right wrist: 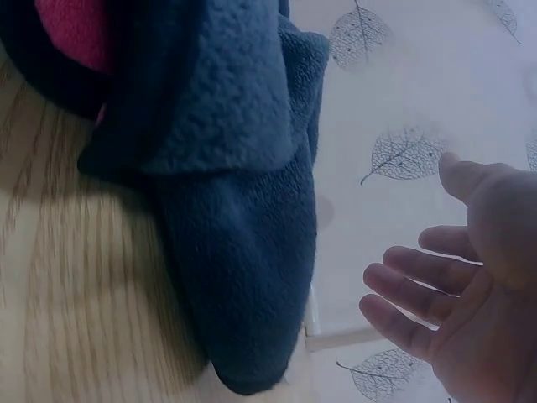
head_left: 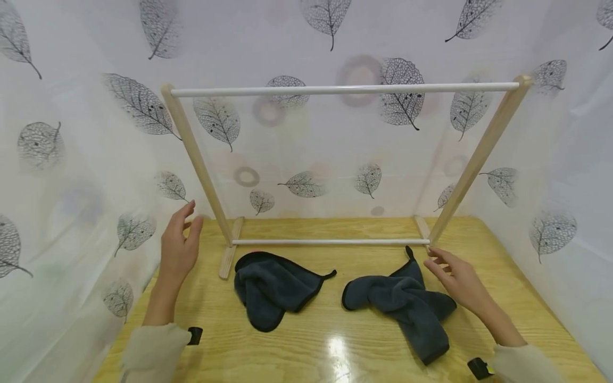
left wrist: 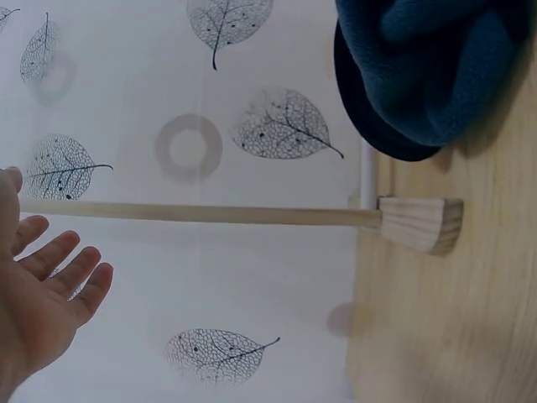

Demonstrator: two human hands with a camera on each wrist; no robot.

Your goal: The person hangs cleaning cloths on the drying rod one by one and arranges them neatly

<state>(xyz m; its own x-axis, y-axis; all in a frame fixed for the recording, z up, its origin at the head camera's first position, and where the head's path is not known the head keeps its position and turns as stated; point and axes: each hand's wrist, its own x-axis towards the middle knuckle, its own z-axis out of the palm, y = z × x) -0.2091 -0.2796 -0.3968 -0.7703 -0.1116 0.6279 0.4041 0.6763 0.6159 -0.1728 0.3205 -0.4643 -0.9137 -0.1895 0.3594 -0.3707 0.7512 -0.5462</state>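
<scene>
Two dark grey-blue cloths with black edging and small hanging loops lie crumpled on the table. The left cloth spreads in front of a rack's left foot; the right cloth is twisted, and the right wrist view shows a pink patch at it. My left hand is raised beside the rack's left post, fingers relaxed, holding nothing. Near the right post's base, just above and beside the right cloth, hovers my right hand, its fingers loosely bent and free of any object.
The wooden rack has a white top bar and a white lower bar between its posts. It stands toward the back of the wood-grain table. A leaf-patterned white curtain surrounds the back and sides.
</scene>
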